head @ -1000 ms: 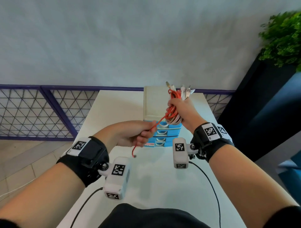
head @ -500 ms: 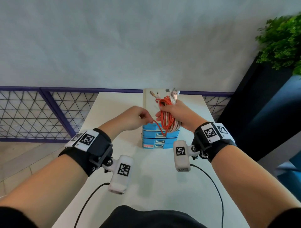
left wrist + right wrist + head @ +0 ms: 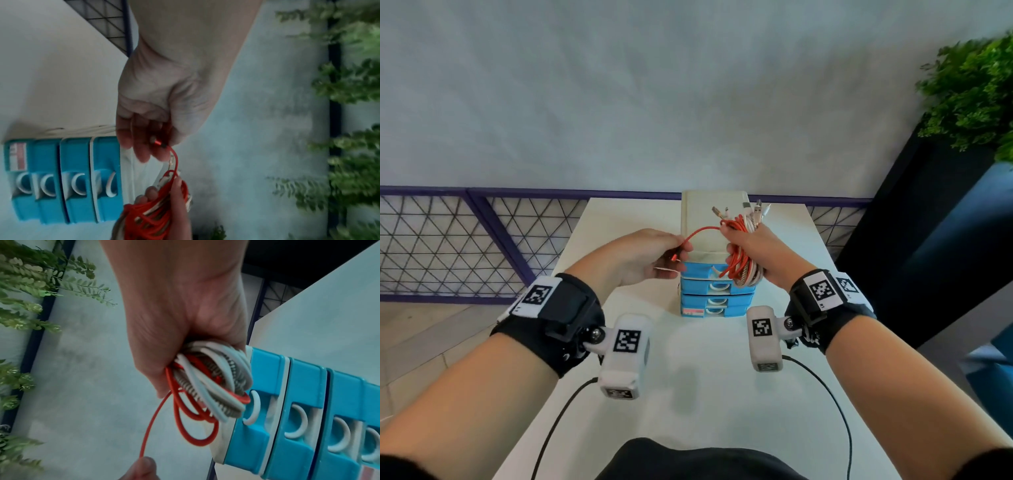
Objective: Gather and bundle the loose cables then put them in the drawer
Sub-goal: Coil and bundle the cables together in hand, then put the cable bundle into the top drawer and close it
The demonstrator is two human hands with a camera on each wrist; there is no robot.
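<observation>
Gripping the cable bundle [image 3: 743, 260], right hand [image 3: 760, 253] hides its middle; left hand [image 3: 643, 257] pinches the red cable's plug end [image 3: 158, 142] before the blue drawer unit [image 3: 715, 294].

White table [image 3: 709, 394] against pale grey-blue wall [image 3: 654, 85]. Purple-framed mesh fence [image 3: 465, 240] behind, tiled floor [image 3: 424, 342] left. Green plant [image 3: 972, 92] over dark panel [image 3: 928, 240] right. Soft, even light.
</observation>
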